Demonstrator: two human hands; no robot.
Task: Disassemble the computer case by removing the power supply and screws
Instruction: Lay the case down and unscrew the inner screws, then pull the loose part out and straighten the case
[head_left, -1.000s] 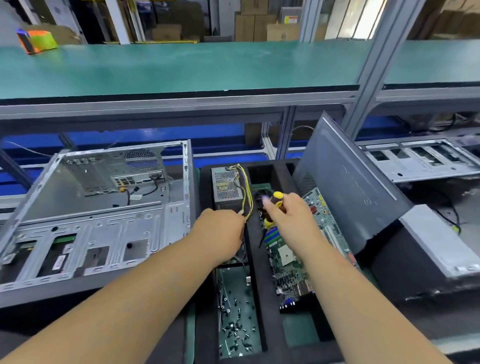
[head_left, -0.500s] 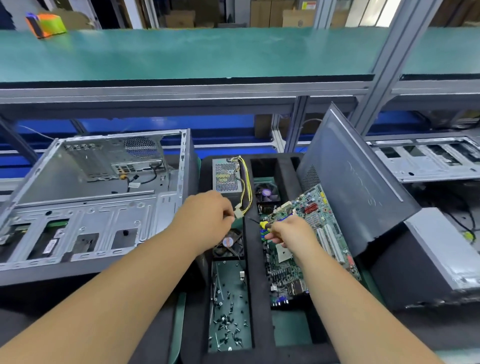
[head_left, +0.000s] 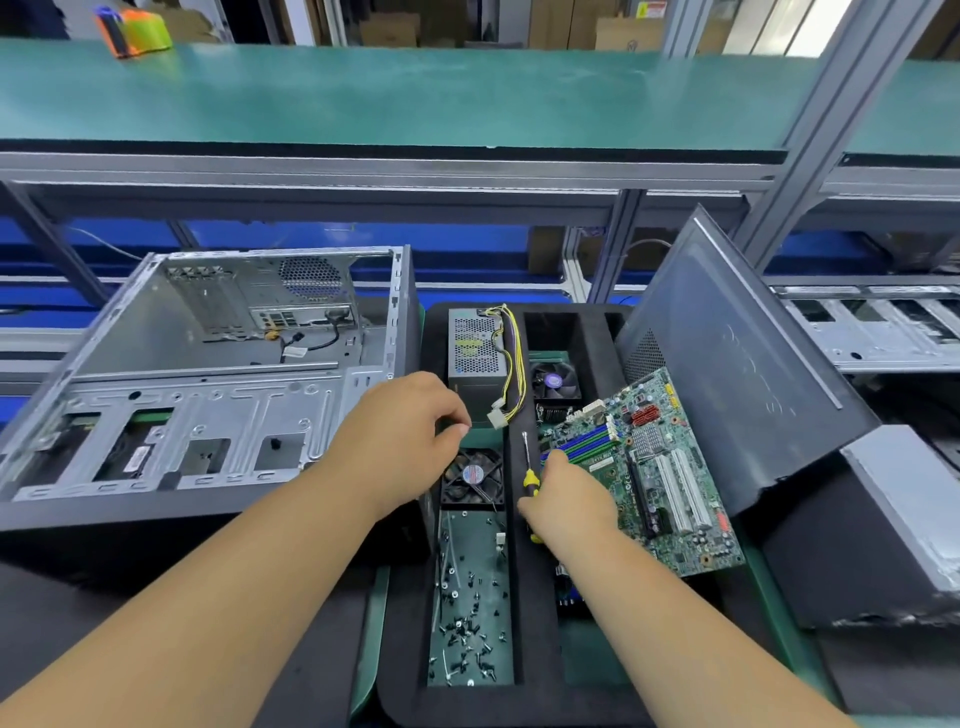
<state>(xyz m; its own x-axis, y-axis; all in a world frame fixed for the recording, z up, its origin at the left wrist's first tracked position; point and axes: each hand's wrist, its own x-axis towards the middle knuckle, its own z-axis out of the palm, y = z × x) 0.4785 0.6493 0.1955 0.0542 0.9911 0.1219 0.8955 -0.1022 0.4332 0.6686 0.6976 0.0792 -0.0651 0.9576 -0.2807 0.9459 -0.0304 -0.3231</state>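
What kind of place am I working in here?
Probably an electronics teardown line: an emptied computer case, a foam sorting tray holding a power supply and loose screws, beneath green-matted workbench shelving.

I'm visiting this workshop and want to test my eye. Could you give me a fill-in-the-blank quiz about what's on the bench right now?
1. The right hand grips a screwdriver with a yellow and ____ handle.
2. The loose screws lie in the foam tray compartment just nearer the person than the small ____.
3. The power supply lies in the tray, to the ____ of the opened computer case.
4. The circuit board's far edge leans against a grey ____.

Missing words: black; fan; right; panel
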